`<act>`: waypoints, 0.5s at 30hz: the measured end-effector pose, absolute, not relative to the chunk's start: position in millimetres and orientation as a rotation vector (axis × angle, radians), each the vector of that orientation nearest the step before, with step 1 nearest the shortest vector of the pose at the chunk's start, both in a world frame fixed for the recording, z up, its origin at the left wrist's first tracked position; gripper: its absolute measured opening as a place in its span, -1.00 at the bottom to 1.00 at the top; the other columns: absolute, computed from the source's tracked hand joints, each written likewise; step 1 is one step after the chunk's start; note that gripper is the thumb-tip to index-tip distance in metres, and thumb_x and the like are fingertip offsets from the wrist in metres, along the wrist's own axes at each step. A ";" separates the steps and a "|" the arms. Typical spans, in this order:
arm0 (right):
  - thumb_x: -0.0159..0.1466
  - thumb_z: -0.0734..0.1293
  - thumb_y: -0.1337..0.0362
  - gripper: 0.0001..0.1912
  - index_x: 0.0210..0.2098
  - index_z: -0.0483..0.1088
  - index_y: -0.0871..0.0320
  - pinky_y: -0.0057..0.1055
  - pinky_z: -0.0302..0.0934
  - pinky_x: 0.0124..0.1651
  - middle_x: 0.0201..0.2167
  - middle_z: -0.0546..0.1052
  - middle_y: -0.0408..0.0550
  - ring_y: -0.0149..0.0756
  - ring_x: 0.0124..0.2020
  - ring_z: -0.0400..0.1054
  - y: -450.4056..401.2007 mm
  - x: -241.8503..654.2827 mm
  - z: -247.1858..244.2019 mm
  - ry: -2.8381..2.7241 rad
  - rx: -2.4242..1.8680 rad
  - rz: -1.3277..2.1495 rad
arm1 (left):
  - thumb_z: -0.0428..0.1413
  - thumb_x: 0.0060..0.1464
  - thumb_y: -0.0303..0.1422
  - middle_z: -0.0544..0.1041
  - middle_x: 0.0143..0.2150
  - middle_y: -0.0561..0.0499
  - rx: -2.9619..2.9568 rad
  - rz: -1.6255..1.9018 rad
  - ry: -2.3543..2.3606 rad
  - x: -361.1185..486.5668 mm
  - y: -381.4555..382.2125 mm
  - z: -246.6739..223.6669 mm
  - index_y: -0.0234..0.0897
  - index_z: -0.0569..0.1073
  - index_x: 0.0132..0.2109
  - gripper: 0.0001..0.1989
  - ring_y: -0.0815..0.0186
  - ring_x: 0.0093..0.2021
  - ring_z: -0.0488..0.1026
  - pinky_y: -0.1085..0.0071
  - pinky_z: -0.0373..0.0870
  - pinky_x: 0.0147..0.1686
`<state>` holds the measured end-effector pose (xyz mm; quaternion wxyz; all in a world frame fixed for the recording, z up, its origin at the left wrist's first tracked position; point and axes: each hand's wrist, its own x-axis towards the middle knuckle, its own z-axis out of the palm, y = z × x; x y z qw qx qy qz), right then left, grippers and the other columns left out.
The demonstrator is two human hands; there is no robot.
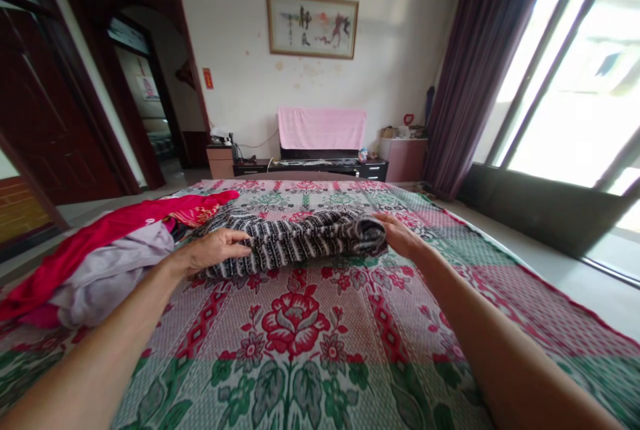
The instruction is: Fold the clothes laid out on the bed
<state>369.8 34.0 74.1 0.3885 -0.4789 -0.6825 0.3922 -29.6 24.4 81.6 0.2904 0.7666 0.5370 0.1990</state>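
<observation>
A black-and-white striped knit garment (295, 243) lies folded in a long bundle across the flowered cloth (295, 323), its right end rolled round. My left hand (217, 248) is at the bundle's left part, thumb and fingers pinching the knit. At the rolled right end, my right hand (397, 233) grips the fabric, with its fingertips partly hidden behind the roll.
To the left, a heap of red clothing (100, 237) and grey clothing (115, 263) lies beside the bundle. Beyond the cloth's far edge stand a low black cabinet (320, 167) and a screen under a pink cloth (323, 128). A window is at the right.
</observation>
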 end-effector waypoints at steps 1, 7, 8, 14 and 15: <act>0.13 0.26 0.00 -0.62 -0.35 0.49 0.20 -0.44 0.25 -0.51 -0.63 0.46 -0.12 -0.31 -0.57 0.36 34.6 369.0 74.4 -1.663 -1.229 1.029 | 0.08 -0.08 -0.01 0.58 -0.27 0.04 2.030 0.629 1.488 -30.6 26.4 81.3 -0.22 0.57 -0.18 -0.56 0.20 -0.22 0.47 0.42 0.34 -0.24; 0.11 0.30 -0.01 -0.66 -0.47 0.45 0.16 -0.50 0.14 -0.59 -0.66 0.43 -0.16 -0.39 -0.61 0.30 48.0 370.8 59.7 -1.477 -1.520 0.627 | 0.04 -0.05 -0.07 0.60 -0.28 0.01 2.202 0.726 2.042 -35.1 35.4 69.3 -0.17 0.56 -0.10 -0.56 0.21 -0.26 0.50 0.43 0.31 -0.24; 0.12 0.29 -0.02 -0.65 -0.48 0.45 0.16 -0.50 0.14 -0.57 -0.65 0.43 -0.15 -0.39 -0.59 0.30 48.6 374.6 59.6 -1.501 -1.545 0.620 | 0.05 -0.05 -0.05 0.60 -0.25 0.01 2.214 0.663 2.024 -37.2 35.0 68.8 -0.15 0.55 -0.07 -0.55 0.20 -0.24 0.50 0.43 0.31 -0.21; 0.07 0.37 -0.04 -0.65 -0.39 0.50 0.12 -0.41 0.25 -0.37 -0.45 0.54 -0.09 -0.33 -0.43 0.36 33.0 401.7 80.6 -1.979 -1.428 0.975 | 0.18 -0.24 0.02 0.44 0.14 -0.05 2.204 0.344 1.723 -66.2 31.5 79.0 -0.12 0.43 0.12 -0.27 0.08 0.13 0.34 0.33 0.22 0.09; 0.03 0.41 0.02 -0.70 -0.37 0.51 0.11 -0.40 0.26 -0.34 -0.43 0.55 -0.11 -0.31 -0.41 0.36 30.6 404.5 83.0 -2.052 -1.420 0.981 | 0.19 -0.27 -0.01 0.40 0.18 -0.06 2.218 0.312 1.696 -72.2 31.1 80.7 -0.13 0.41 0.15 -0.24 0.06 0.17 0.30 0.31 0.20 0.12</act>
